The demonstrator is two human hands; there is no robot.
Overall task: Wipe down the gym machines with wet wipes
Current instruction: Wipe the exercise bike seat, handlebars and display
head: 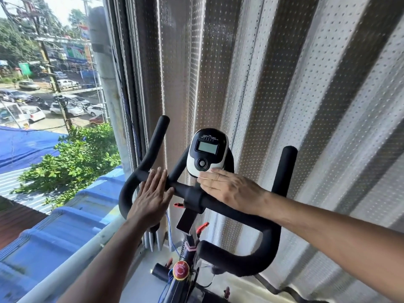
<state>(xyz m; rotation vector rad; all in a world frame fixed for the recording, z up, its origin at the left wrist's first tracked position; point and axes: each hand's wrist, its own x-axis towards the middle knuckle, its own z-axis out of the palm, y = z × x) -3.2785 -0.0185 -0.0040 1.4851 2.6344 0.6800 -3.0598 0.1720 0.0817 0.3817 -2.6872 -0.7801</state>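
My left hand (150, 200) lay flat and open, fingers straight and together, over the black foam-padded handlebar (236, 212) of the exercise bike, just left of its centre clamp. My right hand (229, 191) was open too, fingers straight and pointing left, palm down above the bar with the fingertips right under the white-and-black display console (206, 153); I could not tell whether they touched it. Neither hand held anything I could see: no wet wipe showed in either palm or anywhere in view, though one could have been hidden under a flat hand.

Judging from that, I took the wiping of this machine as barely begun or between passes. The bar's curved horns, the console with its grey screen and the frame below with the red round knob (180, 270) all seemed left to do, and nothing showed a wet sheen.

Both forearms reached in from below, left rising steeply, right crossing in from the side. Behind stood a perforated corrugated metal wall (306, 84), with an open window (54, 106) to the left.
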